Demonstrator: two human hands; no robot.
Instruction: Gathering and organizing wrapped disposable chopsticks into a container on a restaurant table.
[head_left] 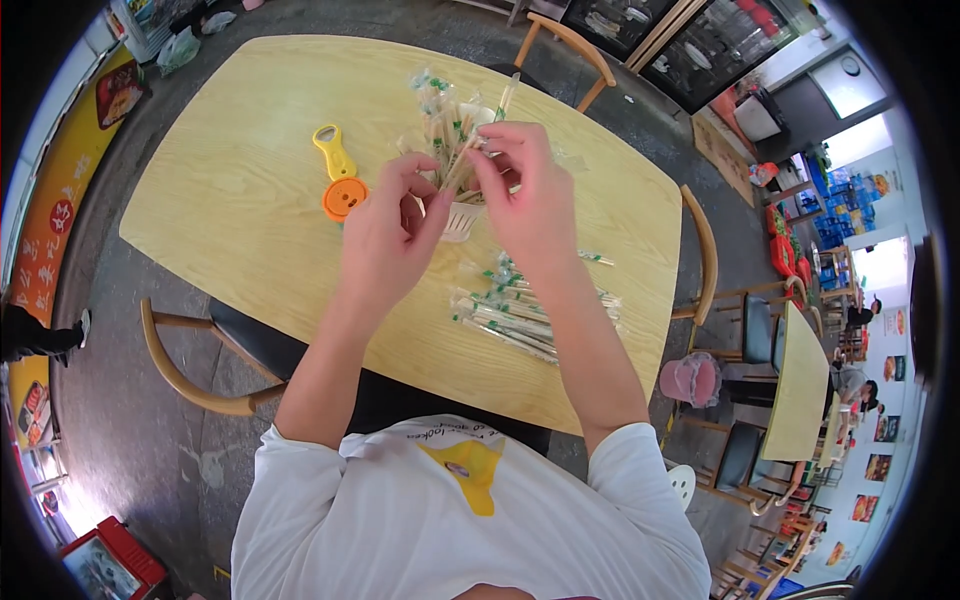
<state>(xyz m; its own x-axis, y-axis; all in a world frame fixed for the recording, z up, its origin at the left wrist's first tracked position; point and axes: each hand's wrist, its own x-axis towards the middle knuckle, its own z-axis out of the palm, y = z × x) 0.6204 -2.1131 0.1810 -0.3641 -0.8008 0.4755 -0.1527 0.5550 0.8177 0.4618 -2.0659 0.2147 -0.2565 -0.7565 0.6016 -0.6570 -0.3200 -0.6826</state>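
Above the table, my left hand (390, 235) and my right hand (528, 190) are close together, thumbs and fingers pinched. Between them is a thin pair of wrapped chopsticks (462, 165), tilted, gripped toward its two ends. Behind and under my fingers stands a white slotted holder (460, 224), partly hidden by my hands. Many more chopsticks (438, 110) in clear wrappers with green marks rise out of it. Nearer to me, by my right forearm, a loose pile of wrapped chopsticks (515, 312) lies on the wooden table (240, 190).
Left of the holder lie a yellow bottle opener (334, 152) and an orange round object with a face (345, 198). Wooden chairs (190, 395) surround the table. A pink bin (690, 380) stands on the floor at right, beside another table (800, 385).
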